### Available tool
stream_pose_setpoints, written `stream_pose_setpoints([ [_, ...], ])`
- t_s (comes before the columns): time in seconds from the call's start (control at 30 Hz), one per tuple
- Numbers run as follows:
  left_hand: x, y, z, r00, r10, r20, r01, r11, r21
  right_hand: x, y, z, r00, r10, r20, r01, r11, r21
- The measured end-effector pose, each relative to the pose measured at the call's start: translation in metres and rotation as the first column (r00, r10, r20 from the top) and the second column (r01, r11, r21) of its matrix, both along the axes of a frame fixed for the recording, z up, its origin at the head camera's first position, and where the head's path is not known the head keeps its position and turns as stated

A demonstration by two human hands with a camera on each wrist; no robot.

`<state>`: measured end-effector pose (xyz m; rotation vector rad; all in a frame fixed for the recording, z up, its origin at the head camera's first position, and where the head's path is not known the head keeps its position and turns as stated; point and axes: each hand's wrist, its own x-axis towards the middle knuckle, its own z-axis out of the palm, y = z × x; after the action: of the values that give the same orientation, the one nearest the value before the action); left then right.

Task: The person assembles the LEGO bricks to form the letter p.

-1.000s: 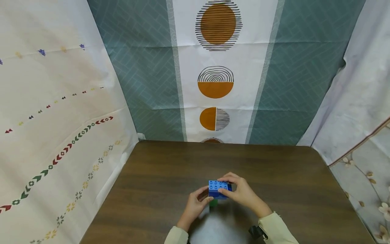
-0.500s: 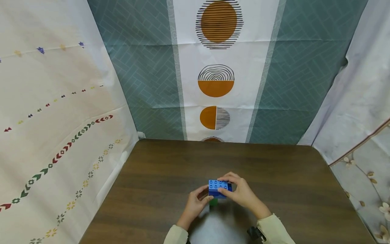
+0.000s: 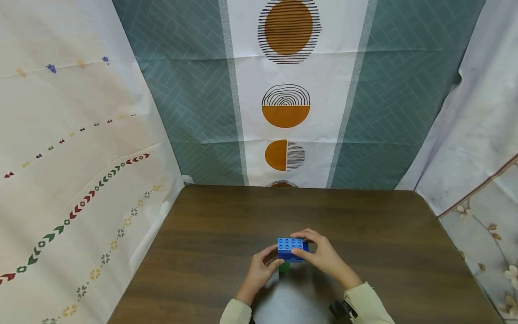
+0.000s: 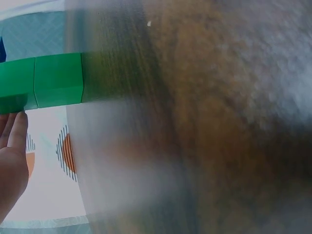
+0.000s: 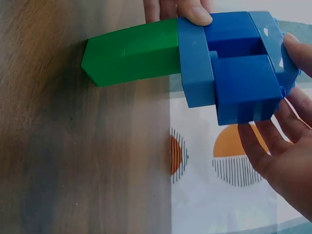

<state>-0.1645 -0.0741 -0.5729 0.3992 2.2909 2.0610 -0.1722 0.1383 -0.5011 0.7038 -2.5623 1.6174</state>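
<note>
A tower of toy building bricks stands on the table. Its lower part is a column of green bricks (image 5: 131, 51), partly seen below the blue ones in the head view. Above that, a wide blue brick (image 5: 197, 68) carries more blue bricks (image 5: 248, 85) with a gap between them. The studded blue brick (image 3: 286, 244) lies on top. My right hand (image 3: 325, 258) grips the top blue bricks from the right, thumb in front and fingers behind. From the left, my left hand (image 3: 259, 272) holds the blue bricks low down, near where they meet the green column.
The brown table (image 3: 202, 252) stretches around the tower on all sides. A patterned cloth (image 3: 194, 112) hangs behind its far edge, and pale cloths hang at left and right. A black strap (image 3: 341, 309) sits at my right wrist.
Both hands keep their hold, and the tower stays in almost the same place. Only the head view has shifted slightly.
</note>
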Motion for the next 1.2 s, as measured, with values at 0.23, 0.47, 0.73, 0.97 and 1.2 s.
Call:
stream_pose_setpoints([
  [0.23, 0.000, 0.000, -0.002, 0.999, 0.003, -0.037, -0.002, 1.000, 0.012, 0.001, 0.008, -0.003, 0.999, -0.016, 0.027, 0.016, 1.000, -0.021],
  [0.47, 0.001, 0.000, -0.002, 1.000, 0.005, -0.011, -0.004, 0.999, 0.037, 0.001, 0.008, -0.003, 0.999, -0.030, 0.040, 0.031, 0.999, -0.020],
  [0.73, -0.001, 0.000, -0.004, 1.000, -0.002, -0.022, 0.003, 0.999, 0.048, 0.004, 0.006, -0.002, 0.996, -0.074, 0.039, 0.075, 0.997, -0.014],
  [0.97, 0.000, 0.000, -0.001, 1.000, 0.000, 0.009, 0.000, 1.000, 0.027, 0.010, 0.000, -0.002, 0.992, -0.123, 0.017, 0.123, 0.992, -0.014],
  [1.2, 0.001, 0.000, 0.000, 1.000, -0.010, -0.007, 0.010, 0.999, 0.039, 0.018, -0.002, -0.005, 0.980, -0.197, -0.017, 0.198, 0.980, 0.019],
])
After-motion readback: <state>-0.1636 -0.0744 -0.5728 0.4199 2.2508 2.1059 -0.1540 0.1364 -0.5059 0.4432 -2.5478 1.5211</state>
